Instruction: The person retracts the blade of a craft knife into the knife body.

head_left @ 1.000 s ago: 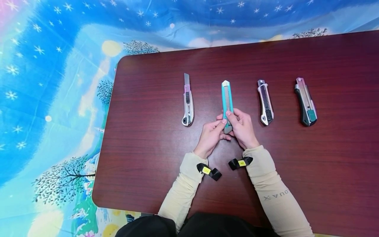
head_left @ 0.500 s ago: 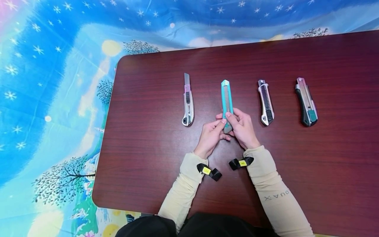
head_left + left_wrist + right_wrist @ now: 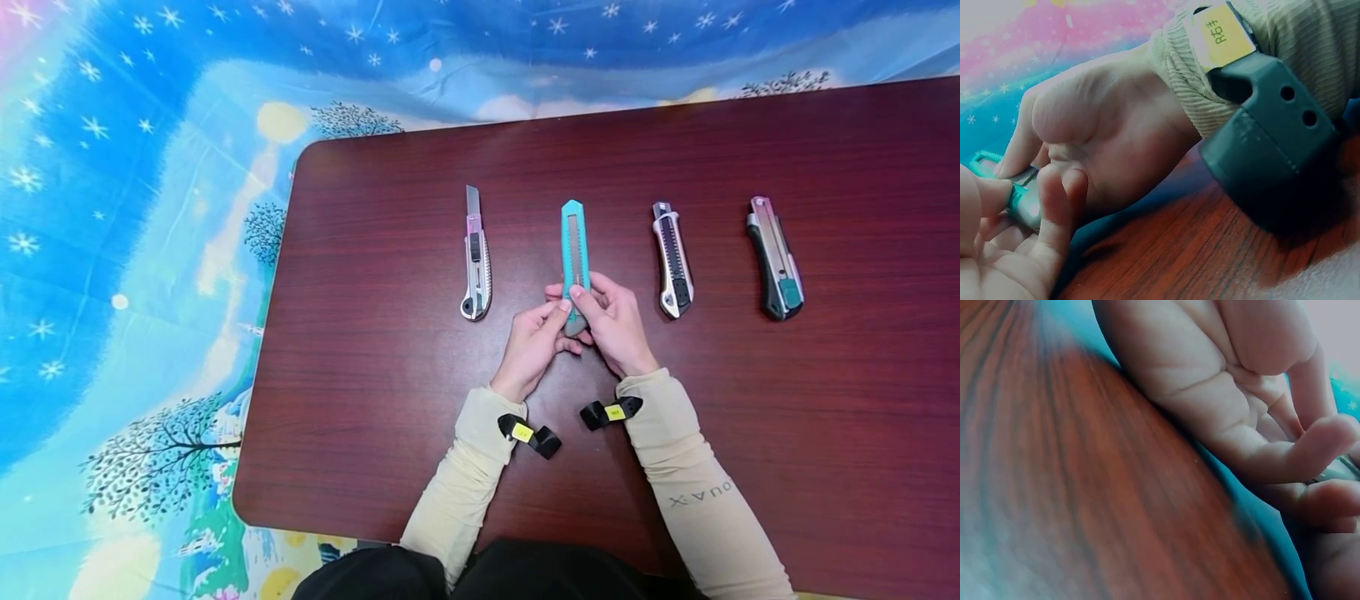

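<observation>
A teal utility knife (image 3: 575, 242) with a grey butt end is held between both hands in the middle of the head view, its tip pointing away from the body. My left hand (image 3: 531, 343) pinches its lower left edge, thumb on top. From the other side my right hand (image 3: 617, 329) grips it, with the thumb pressed on the knife's face near the slider area, which that thumb covers. In the left wrist view the knife's grey end (image 3: 1030, 209) shows between the fingers of the two hands. Only a sliver of it appears in the right wrist view, behind curled fingers.
On the dark red wooden table (image 3: 360, 333), a silver utility knife (image 3: 477, 258) with its blade out lies left of the hands. To the right lie a silver-and-black utility knife (image 3: 672, 260) and a black-and-green one (image 3: 776, 258). A printed blue cloth (image 3: 480, 50) hangs behind.
The teal knife has tilted slightly in the hands, and the bright glare at its tip has gone. Both hands keep their hold with barely any shift; the other knives stay put.
</observation>
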`<action>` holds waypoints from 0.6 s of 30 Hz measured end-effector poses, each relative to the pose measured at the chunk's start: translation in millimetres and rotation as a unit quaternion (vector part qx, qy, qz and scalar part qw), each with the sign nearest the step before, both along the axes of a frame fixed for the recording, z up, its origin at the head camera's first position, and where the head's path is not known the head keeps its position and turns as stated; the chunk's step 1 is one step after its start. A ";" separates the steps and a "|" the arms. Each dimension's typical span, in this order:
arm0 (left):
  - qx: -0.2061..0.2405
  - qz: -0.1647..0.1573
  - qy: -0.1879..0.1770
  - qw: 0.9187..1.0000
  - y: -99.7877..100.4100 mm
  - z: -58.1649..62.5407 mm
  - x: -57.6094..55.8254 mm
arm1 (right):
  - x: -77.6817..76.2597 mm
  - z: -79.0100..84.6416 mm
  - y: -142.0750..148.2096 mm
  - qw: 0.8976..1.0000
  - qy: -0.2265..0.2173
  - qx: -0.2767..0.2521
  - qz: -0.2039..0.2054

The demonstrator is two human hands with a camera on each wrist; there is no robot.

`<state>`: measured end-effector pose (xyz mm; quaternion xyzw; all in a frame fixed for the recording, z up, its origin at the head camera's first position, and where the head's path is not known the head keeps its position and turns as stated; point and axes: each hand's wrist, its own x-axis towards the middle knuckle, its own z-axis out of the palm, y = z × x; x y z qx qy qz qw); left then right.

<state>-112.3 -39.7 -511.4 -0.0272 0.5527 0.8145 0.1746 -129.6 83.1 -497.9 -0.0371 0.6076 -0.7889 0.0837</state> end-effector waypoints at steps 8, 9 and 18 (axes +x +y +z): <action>-0.016 0.004 0.023 1.000 -0.2 2.4 -0.3 | -0.5 2.3 -1.7 1.000 0.005 0.005 -0.022; -0.022 0.009 0.025 0.999 0.0 3.6 0.0 | -1.0 1.9 -1.9 0.999 0.003 0.012 -0.032; -0.070 0.025 0.051 0.996 -0.1 25.1 2.8 | -4.7 0.2 -4.7 0.988 0.030 0.084 -0.127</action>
